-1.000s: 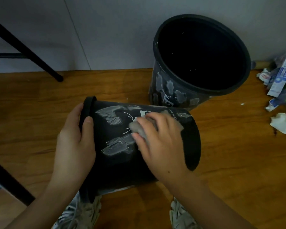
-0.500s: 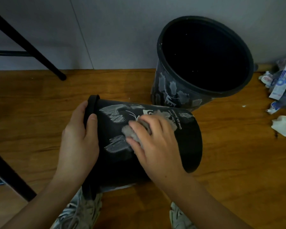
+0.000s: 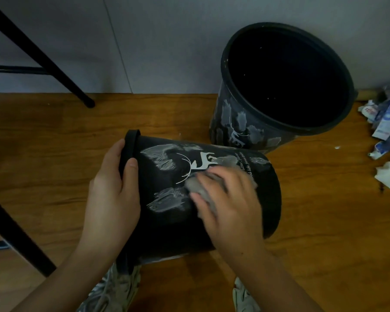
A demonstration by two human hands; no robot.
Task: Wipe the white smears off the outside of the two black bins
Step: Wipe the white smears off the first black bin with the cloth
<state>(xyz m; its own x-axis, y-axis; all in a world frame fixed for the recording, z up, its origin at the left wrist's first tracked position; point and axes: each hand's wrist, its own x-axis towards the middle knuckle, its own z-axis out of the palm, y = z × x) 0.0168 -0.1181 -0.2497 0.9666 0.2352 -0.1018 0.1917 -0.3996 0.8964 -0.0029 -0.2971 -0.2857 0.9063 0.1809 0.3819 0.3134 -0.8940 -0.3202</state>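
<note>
Wiping, head view: I see my right hand (image 3: 229,199) pressing a grey cloth (image 3: 200,188) against the side of the tipped bin (image 3: 167,221), fingers curled over the wad.
Left hand: my left hand (image 3: 114,194) grips the rim (image 3: 128,152) of that bin, thumb hooked over the lip, fingers hidden on the far side of it.
Hands, state: both are clamped, the left on the rim, the right on the cloth; they sit apart, with the bin's printed side between them.
Tipped bin: it lies on its side on the wooden floor (image 3: 43,154), mouth to the left, base to the right, just above my shoes (image 3: 113,289).
Smears: a white smear (image 3: 162,158) shows near the rim, another (image 3: 167,200) just left of the cloth, and a fainter grey patch (image 3: 229,161) above my right hand.
Print: a white deer figure (image 3: 204,162) and a line of small white lettering, too fine for me to read.
Upright bin: the second bin (image 3: 286,75) stands behind, near the grey wall (image 3: 167,41), its mouth open to me, its lower side blotched with white smears (image 3: 241,122).
Right edge: crumpled wrappers and paper (image 3: 387,122) lie on the floor.
Left edge: black metal legs (image 3: 41,57) cross the frame.
</note>
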